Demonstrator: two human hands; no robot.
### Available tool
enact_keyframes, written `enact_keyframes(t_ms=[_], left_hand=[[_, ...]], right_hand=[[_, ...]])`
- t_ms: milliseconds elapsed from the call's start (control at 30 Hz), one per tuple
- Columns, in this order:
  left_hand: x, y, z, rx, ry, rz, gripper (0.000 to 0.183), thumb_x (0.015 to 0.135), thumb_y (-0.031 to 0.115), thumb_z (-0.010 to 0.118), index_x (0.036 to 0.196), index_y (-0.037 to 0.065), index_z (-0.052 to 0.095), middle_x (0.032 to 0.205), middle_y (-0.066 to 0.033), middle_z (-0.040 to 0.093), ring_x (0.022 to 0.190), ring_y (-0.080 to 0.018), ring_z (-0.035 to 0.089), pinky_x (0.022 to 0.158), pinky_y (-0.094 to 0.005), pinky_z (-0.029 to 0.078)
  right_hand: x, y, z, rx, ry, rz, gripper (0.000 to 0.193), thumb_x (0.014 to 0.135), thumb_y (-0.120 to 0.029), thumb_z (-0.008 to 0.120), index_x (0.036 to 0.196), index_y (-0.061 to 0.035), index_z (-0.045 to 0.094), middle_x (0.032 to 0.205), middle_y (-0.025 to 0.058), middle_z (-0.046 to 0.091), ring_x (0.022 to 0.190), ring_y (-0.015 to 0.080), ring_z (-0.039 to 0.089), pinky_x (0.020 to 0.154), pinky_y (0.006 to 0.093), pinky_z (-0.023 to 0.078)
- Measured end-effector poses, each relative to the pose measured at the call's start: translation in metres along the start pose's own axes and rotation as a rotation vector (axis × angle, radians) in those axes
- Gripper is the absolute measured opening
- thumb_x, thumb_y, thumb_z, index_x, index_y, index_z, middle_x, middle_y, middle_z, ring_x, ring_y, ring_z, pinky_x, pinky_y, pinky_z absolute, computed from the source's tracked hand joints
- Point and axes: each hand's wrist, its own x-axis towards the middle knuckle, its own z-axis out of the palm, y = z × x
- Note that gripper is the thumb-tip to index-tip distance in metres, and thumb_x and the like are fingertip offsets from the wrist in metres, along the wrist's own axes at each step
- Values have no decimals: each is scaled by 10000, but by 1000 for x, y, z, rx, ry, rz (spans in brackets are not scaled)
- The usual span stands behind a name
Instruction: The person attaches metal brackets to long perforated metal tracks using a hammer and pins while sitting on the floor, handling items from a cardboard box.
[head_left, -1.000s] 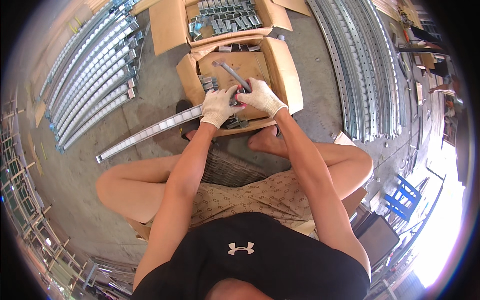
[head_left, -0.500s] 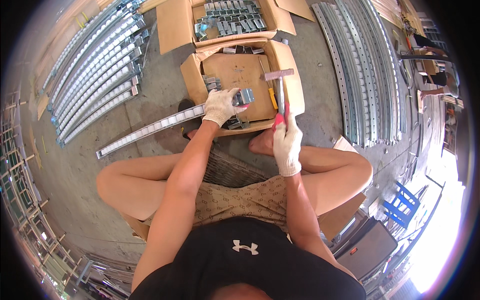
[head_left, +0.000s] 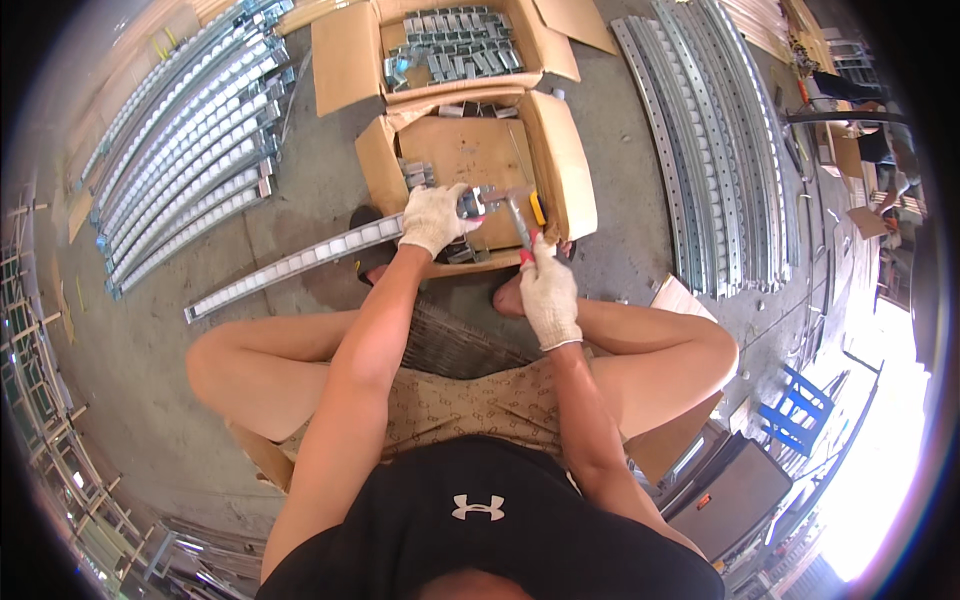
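Note:
My left hand (head_left: 432,218), in a white glove, is closed around the end of a long roller track (head_left: 300,264) over the near cardboard box (head_left: 568,165). At that end, just past my fingers, sits a metal bracket (head_left: 472,203). My right hand (head_left: 550,292), gloved with red at the fingers, grips a hammer (head_left: 520,226) by its handle. The hammer's head is at the bracket's right end; whether they touch, I cannot tell. Inside the box lie loose metal brackets (head_left: 416,172) and a yellow-handled tool (head_left: 537,208).
Beyond it, a second open cardboard box (head_left: 350,60) holds many metal brackets (head_left: 465,45). Rows of roller tracks (head_left: 190,150) lie on the floor at the left, and long metal rails (head_left: 700,150) at the right. A blue plastic piece (head_left: 797,410) is at the lower right.
The hammer has swung down and left from its raised position to the bracket. My right hand has shifted slightly left and lower. My left hand keeps its grip on the track.

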Motion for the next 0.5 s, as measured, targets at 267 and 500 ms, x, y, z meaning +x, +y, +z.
enact_keyframes(t_ms=[267,500], left_hand=[[6,-4,2,-33,-15,13,625,775,637,778,1196,179,714,901,-87,774,879,-283,742,871,-436,491],[5,2,-3,-14,29,-3,584,738,601,812,1118,164,739,896,-100,770,880,-297,736,901,-442,487]], right_hand=[[-3,-2,8,-194,-135,-140,563,981,-199,620,1524,-124,491,1034,195,697,892,401,698,745,499,553],[-9,-1,-2,404,29,109,440,1011,-118,563,1451,-93,576,967,176,717,781,276,701,719,403,566]])
